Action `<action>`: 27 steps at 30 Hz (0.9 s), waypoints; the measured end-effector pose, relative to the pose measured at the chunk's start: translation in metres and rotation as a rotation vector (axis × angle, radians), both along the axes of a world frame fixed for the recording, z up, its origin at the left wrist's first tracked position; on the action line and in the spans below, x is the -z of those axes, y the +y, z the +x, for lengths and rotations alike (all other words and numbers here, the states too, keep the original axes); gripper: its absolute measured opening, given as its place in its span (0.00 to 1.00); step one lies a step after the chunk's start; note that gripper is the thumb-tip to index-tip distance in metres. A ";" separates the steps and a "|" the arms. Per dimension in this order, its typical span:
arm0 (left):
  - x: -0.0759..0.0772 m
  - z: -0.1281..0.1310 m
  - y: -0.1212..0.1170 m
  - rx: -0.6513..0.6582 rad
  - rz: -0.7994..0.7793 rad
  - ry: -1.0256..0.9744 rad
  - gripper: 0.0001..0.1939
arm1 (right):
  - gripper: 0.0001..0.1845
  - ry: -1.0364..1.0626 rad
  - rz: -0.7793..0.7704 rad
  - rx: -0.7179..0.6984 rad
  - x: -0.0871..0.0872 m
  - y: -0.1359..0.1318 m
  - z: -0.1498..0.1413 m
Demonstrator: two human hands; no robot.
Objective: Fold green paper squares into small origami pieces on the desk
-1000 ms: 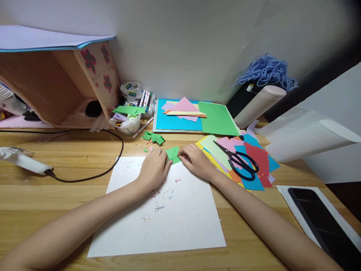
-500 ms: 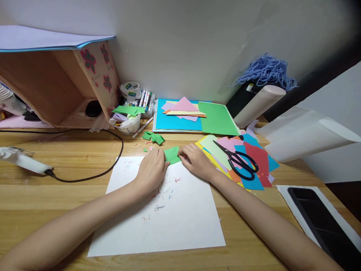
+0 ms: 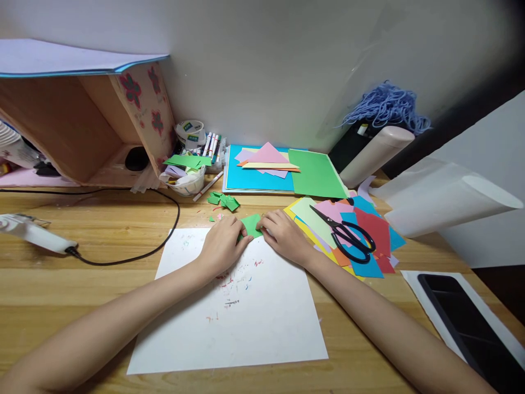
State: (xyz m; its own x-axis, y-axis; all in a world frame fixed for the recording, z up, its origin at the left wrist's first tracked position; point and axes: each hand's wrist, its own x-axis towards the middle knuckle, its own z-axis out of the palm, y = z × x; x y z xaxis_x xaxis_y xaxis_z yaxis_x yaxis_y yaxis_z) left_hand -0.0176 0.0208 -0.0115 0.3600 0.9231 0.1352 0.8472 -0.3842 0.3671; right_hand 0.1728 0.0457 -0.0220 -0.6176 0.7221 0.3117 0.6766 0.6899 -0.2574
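Observation:
A small piece of green paper (image 3: 251, 225) lies between my two hands at the top edge of a white sheet (image 3: 270, 312). My left hand (image 3: 223, 243) is closed on the paper's left side, with thumb and fingers pinching it. My right hand (image 3: 283, 232) grips the right side between its fingertips. Parts of the paper are hidden under the fingers. The white sheet is marked with red, blue and dark smudges. Just beyond my left hand is a little pile of folded green paper pieces (image 3: 223, 201).
Black-handled scissors (image 3: 346, 235) rest on coloured paper scraps (image 3: 375, 224) at the right. A phone (image 3: 471, 323) lies at the front right. Behind are a blue sheet (image 3: 254, 181), a green sheet (image 3: 315, 172) and a tub (image 3: 186, 183). A black cable (image 3: 135, 261) runs along the left.
The green paper between my hands shows less of its surface and its outline has changed. My left thumb has shifted right, further over it, and the hands are slightly closer together.

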 end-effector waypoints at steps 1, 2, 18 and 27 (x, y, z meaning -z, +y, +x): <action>0.000 0.001 0.000 -0.012 0.001 -0.014 0.10 | 0.07 -0.006 0.002 0.000 0.000 0.000 0.000; 0.000 0.002 0.001 -0.022 0.001 -0.023 0.11 | 0.07 -0.009 0.004 0.002 0.000 -0.001 0.000; -0.012 -0.001 0.012 -0.040 -0.277 -0.097 0.05 | 0.07 0.027 -0.008 0.016 0.001 -0.001 -0.002; -0.012 -0.009 0.019 0.038 -0.387 -0.109 0.11 | 0.11 -0.070 0.238 -0.273 0.002 0.002 0.007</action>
State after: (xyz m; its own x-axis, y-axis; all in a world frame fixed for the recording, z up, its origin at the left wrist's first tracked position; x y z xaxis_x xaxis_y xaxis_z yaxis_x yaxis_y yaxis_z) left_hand -0.0265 0.0401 0.0007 0.3974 0.8998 -0.1804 0.7834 -0.2303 0.5773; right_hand 0.1803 0.0477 -0.0237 -0.8033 0.4398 0.4015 0.4695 0.8825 -0.0273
